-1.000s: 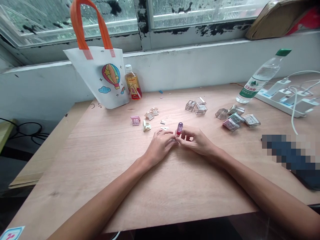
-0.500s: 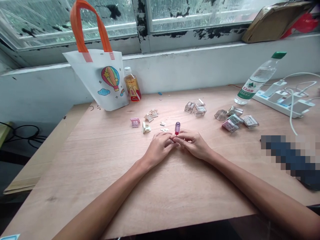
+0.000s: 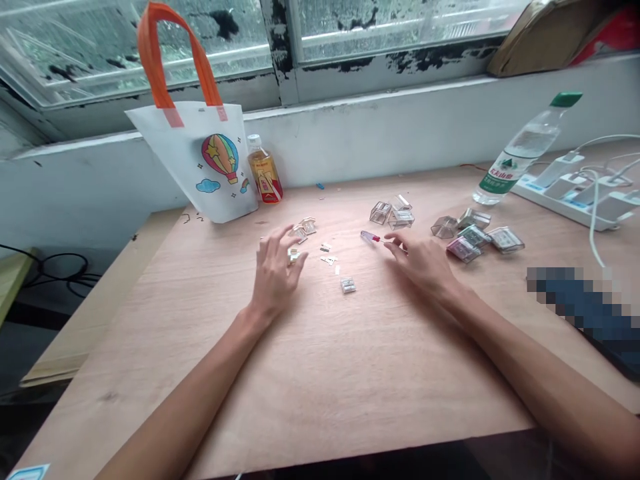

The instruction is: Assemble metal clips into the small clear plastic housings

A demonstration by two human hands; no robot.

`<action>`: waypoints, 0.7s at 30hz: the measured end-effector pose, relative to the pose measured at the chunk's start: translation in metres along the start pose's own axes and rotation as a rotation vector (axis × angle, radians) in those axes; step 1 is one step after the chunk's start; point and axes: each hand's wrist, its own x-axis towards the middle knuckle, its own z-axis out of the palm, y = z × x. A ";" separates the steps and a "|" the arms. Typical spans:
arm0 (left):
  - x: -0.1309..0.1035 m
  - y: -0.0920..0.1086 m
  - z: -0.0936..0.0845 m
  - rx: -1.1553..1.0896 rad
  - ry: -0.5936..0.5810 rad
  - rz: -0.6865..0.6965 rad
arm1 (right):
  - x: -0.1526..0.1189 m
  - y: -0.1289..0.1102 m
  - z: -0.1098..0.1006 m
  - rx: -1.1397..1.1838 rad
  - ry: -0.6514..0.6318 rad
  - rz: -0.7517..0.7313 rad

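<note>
My left hand is open, fingers spread and curved above a cream plastic sharpener piece. More cream sharpener pieces lie just beyond its fingertips. The thumb and index finger of my right hand close on the shaft end of a small screwdriver. Its purple and red handle points left, low over the table. Between my hands a small clear pencil sharpener rests on the table, apart from both. Small flat metal pieces that look like blades lie beyond it.
Clear sharpener cases lie in two groups, one at the back and one at the right. Behind stand a white bag, a drink bottle and a water bottle. A power strip with cables is at the right.
My hands have moved apart. The left has gone left and opened; the right has carried the screwdriver right and tipped it from upright to nearly flat. The clear sharpener now lies on the table.
</note>
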 end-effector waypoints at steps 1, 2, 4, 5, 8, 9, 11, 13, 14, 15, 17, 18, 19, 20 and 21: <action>0.000 -0.009 -0.001 0.003 -0.017 -0.017 | 0.000 0.000 0.000 -0.018 -0.009 -0.018; -0.001 -0.017 -0.002 -0.013 -0.069 -0.029 | 0.001 -0.002 0.001 -0.018 -0.003 -0.046; -0.002 -0.029 -0.001 -0.064 -0.154 -0.066 | 0.000 -0.010 0.003 0.037 0.037 -0.130; -0.003 -0.032 0.000 -0.088 -0.190 -0.100 | 0.000 -0.016 0.004 0.090 0.046 -0.182; -0.003 -0.032 0.000 -0.185 -0.244 -0.203 | -0.005 -0.032 0.007 0.276 -0.077 -0.342; -0.003 -0.029 -0.002 -0.225 -0.232 -0.227 | -0.008 -0.036 0.009 0.326 -0.155 -0.388; -0.002 -0.021 -0.004 -0.292 -0.169 -0.248 | -0.012 -0.043 0.012 0.375 -0.293 -0.457; -0.002 -0.012 -0.005 -0.352 -0.119 -0.245 | -0.015 -0.045 0.015 0.381 -0.362 -0.483; -0.002 -0.007 -0.004 -0.395 -0.117 -0.244 | -0.016 -0.046 0.016 0.387 -0.363 -0.478; -0.003 -0.002 -0.003 -0.453 -0.128 -0.249 | -0.016 -0.046 0.017 0.401 -0.346 -0.462; -0.006 0.009 0.003 -0.607 -0.174 -0.285 | -0.015 -0.047 0.016 0.475 -0.290 -0.383; -0.009 0.014 0.006 -0.680 -0.207 -0.308 | -0.014 -0.048 0.015 0.525 -0.260 -0.323; -0.011 0.020 0.010 -0.733 -0.243 -0.324 | -0.014 -0.049 0.014 0.574 -0.234 -0.259; -0.013 0.024 0.013 -0.767 -0.274 -0.334 | -0.014 -0.051 0.012 0.615 -0.215 -0.203; -0.015 0.029 0.016 -0.788 -0.301 -0.335 | -0.014 -0.053 0.010 0.644 -0.204 -0.165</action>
